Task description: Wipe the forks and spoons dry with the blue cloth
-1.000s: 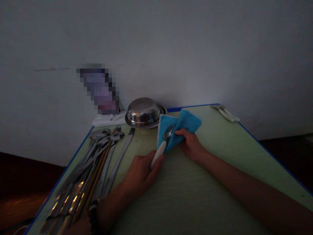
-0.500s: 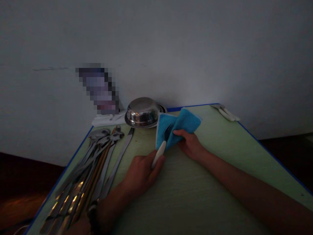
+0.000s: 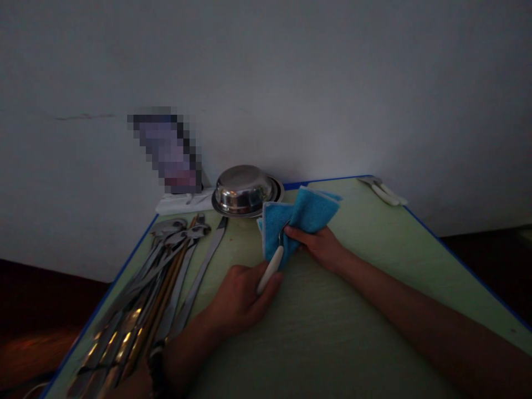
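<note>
My left hand is closed round the white handle of a piece of cutlery. Its metal neck runs up into a folded blue cloth, which covers most of the head, so whether it is a spoon or a fork cannot be told. With thumb and fingers closed, my right hand grips the cloth and presses it about the metal head. Both hands are above the middle of the green table.
Several metal utensils and wooden chopsticks lie along the left side, a table knife beside them. An upturned steel bowl stands at the back near a blurred-out upright object. White-handled cutlery rests at the far right corner.
The cloth has shifted slightly left and down, and my right thumb has slid left along the cutlery's head. My left hand has barely moved.
</note>
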